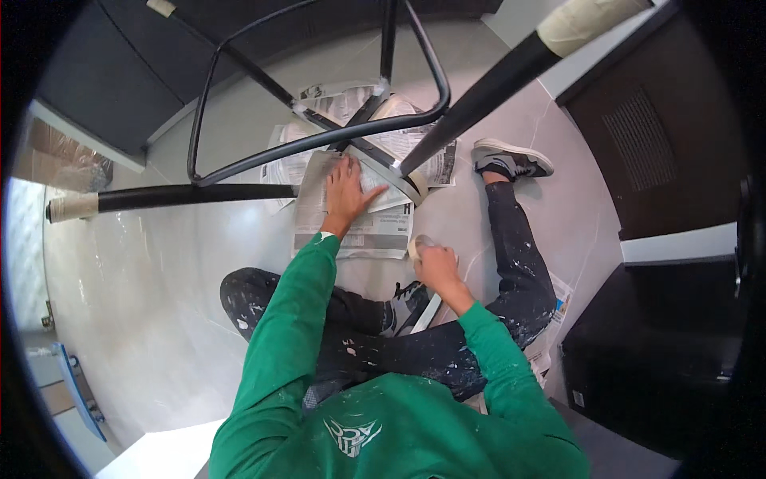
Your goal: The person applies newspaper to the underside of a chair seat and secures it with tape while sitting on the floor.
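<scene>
My left hand (347,194) lies flat with fingers spread on a newspaper sheet (319,219), pressing it against the underside of an upturned stool. Its seat edge is partly wrapped in paper, with a pale tape strip (409,190) along the right part of the rim. Closed round a roll of masking tape (418,244), my right hand (440,270) is just below and right of the sheet. The stool's black metal legs (479,100) splay upward and outward, their ends wrapped in beige tape (581,22). A black footrest frame (319,136) crosses above the newspaper.
More newspaper (550,319) lies beside my right thigh. My legs are spread on the pale tiled floor (175,271) around the work. Dark cabinets (646,319) stand at right, with a dark panel (104,64) at far left. A blue object (78,391) is at lower left.
</scene>
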`<state>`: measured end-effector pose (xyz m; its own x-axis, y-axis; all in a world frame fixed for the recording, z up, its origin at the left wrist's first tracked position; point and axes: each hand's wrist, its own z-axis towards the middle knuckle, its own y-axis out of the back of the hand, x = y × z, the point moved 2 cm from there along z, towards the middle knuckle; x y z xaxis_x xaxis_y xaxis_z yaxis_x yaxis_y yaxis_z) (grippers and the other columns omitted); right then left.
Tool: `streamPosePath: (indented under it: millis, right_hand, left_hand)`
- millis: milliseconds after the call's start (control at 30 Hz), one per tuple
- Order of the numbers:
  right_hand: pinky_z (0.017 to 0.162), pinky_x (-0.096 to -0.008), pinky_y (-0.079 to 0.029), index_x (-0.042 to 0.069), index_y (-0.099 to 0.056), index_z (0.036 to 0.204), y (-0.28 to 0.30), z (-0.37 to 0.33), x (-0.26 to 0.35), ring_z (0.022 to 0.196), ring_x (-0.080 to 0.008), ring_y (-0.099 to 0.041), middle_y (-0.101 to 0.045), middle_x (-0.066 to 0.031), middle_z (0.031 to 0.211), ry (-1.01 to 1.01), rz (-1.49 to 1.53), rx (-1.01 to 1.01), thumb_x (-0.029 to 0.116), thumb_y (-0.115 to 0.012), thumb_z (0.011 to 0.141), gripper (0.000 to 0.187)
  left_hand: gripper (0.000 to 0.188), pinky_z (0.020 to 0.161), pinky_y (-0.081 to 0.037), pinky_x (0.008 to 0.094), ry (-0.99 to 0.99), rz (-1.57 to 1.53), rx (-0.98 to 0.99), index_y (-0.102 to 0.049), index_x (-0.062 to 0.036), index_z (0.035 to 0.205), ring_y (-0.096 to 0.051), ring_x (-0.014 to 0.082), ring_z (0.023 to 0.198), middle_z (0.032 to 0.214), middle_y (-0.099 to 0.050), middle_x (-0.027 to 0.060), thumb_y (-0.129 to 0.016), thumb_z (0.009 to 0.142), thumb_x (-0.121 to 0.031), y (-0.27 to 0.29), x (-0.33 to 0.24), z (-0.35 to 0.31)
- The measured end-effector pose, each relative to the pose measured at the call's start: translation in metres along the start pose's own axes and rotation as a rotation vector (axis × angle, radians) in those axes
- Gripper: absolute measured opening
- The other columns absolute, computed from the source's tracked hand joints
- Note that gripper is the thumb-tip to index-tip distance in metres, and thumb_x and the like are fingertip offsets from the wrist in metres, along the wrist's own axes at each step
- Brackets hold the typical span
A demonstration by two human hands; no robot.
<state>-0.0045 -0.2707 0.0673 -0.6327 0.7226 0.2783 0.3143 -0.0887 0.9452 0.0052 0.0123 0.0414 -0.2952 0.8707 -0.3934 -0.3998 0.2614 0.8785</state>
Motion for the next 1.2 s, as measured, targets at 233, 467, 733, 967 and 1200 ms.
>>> streamPosePath:
  millis: [233,467,733,967,1200]
  right_hand:
    - [0.085,-0.0356,-0.054,-0.003,-0.059,0.119,0.071,0.008,0.004,0.086,-0.0192,-0.069,-0.070,-0.0132,0.097,-0.131,0.977,-0.105,0.018,-0.061,0.103,0.026]
    - [0.091,-0.0315,-0.051,-0.003,-0.056,0.130,0.078,0.056,0.022,0.098,-0.0145,-0.066,-0.067,-0.0070,0.109,0.060,1.172,-0.043,0.008,-0.056,0.101,0.030]
    - [0.094,-0.0311,-0.051,-0.005,-0.055,0.141,0.071,0.084,0.029,0.103,-0.0153,-0.067,-0.069,-0.0082,0.115,0.116,1.041,-0.041,0.002,-0.059,0.098,0.044]
    - [0.092,-0.0306,-0.053,-0.005,-0.058,0.137,0.054,0.096,0.019,0.102,-0.0153,-0.068,-0.071,-0.0096,0.114,0.091,1.117,-0.089,0.000,-0.061,0.097,0.040]
    - [0.092,-0.0301,-0.052,-0.005,-0.058,0.138,0.045,0.098,0.023,0.102,-0.0155,-0.068,-0.072,-0.0092,0.112,0.116,1.068,-0.134,0.000,-0.063,0.097,0.042]
  left_hand:
    - [0.078,0.108,-0.039,0.0519,-0.064,-0.101,-0.132,-0.059,-0.0016,0.138,-0.050,0.0405,0.131,0.144,-0.053,0.0214,-0.073,0.087,-0.059,-0.005,0.001,0.002]
    - [0.046,0.099,-0.043,0.0488,-0.230,-0.281,-0.094,-0.066,-0.0069,0.118,-0.055,0.0346,0.117,0.118,-0.063,0.0113,-0.080,0.083,-0.032,0.004,-0.010,0.008]
    - [0.030,0.096,-0.045,0.0479,-0.201,-0.315,-0.113,-0.070,-0.0061,0.110,-0.058,0.0336,0.114,0.115,-0.067,0.0111,-0.078,0.085,-0.019,0.012,-0.013,0.003]
    - [0.024,0.094,-0.048,0.0481,-0.185,-0.403,-0.088,-0.069,-0.0051,0.107,-0.062,0.0362,0.108,0.114,-0.066,0.0126,-0.076,0.087,-0.016,0.003,-0.015,0.003]
    - [0.024,0.095,-0.051,0.0487,-0.088,-0.528,-0.222,-0.067,-0.0013,0.106,-0.062,0.0415,0.109,0.115,-0.065,0.0192,-0.076,0.088,-0.013,-0.012,0.004,0.003]
